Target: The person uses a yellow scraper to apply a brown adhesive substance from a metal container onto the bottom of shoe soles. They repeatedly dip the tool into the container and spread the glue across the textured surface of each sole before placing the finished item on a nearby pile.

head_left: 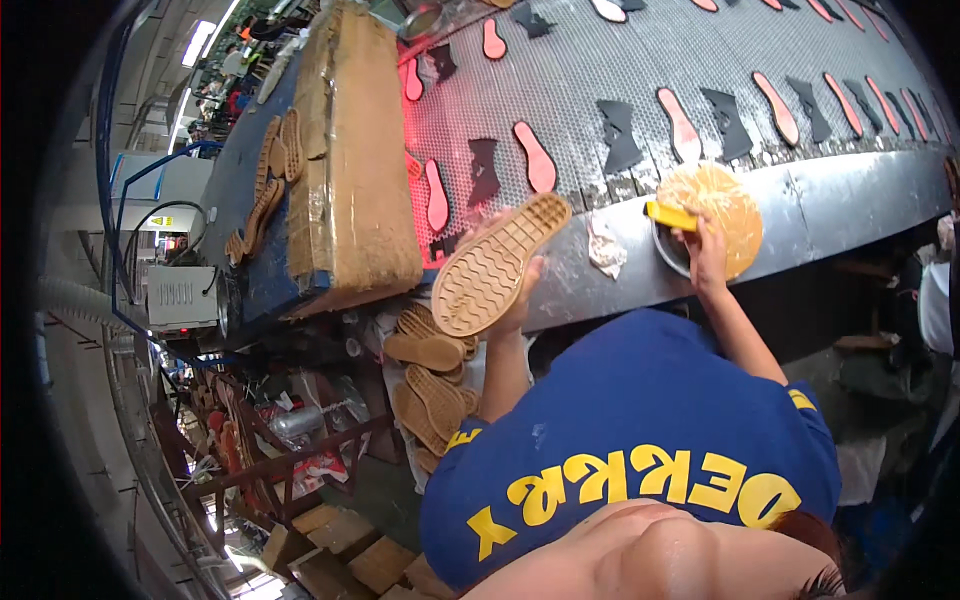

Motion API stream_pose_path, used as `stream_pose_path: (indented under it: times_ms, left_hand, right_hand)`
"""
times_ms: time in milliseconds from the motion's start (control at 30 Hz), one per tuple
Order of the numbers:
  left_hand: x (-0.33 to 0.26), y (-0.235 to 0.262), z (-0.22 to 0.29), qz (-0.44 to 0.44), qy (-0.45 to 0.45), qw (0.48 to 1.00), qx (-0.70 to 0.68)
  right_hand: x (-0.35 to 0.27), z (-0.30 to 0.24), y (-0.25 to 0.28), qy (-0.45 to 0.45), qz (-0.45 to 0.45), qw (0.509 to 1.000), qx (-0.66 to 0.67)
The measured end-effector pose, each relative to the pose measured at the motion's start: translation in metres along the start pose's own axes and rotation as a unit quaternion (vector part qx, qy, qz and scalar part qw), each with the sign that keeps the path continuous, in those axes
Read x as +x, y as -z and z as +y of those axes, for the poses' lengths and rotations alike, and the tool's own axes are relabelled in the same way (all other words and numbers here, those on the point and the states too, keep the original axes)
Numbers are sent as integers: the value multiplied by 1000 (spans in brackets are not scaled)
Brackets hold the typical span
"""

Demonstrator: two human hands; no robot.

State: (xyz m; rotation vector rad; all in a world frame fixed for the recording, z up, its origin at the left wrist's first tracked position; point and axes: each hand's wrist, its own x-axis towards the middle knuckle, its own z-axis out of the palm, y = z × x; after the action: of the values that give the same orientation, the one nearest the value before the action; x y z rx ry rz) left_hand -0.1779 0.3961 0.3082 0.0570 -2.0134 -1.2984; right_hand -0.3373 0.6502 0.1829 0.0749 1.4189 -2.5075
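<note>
My left hand (pixel 522 300) is closed around a tan rubber shoe sole (pixel 492 268), held up and tilted with its wavy tread in view. My right hand (pixel 708 252) grips a yellow brush-like tool (pixel 672 216) at the left side of a round bowl. Its working end cannot be made out. The bowl shows a grey rim (pixel 668 256) and a wide, glossy yellowish cover or coating (pixel 738 225) on its right. Between my hands, a crumpled whitish scrap (pixel 605 248) lies on the metal ledge (pixel 630 285).
Beyond the ledge, a mesh conveyor (pixel 560 90) carries pink insoles (pixel 680 125) and black shoe pieces (pixel 620 135). A tape-covered cardboard box (pixel 365 150) stands to the left, with tan soles (pixel 270 180) behind it. More soles (pixel 432 400) are stacked beside my left forearm.
</note>
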Motion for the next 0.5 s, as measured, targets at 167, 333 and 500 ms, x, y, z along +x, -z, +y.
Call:
stream_pose_path:
  times_ms: [167,333,500]
  left_hand:
    - [9,-21,29,78,-28,993,-87]
    - [7,-22,38,63,-77,980,-171]
    - [9,-19,71,18,-50,984,-172]
  right_hand:
    - [-45,-90,-93,135,-160,977,27]
    - [-59,-122,-118,378,-227,869,-222]
    - [-65,-121,-125,385,-201,863,-257]
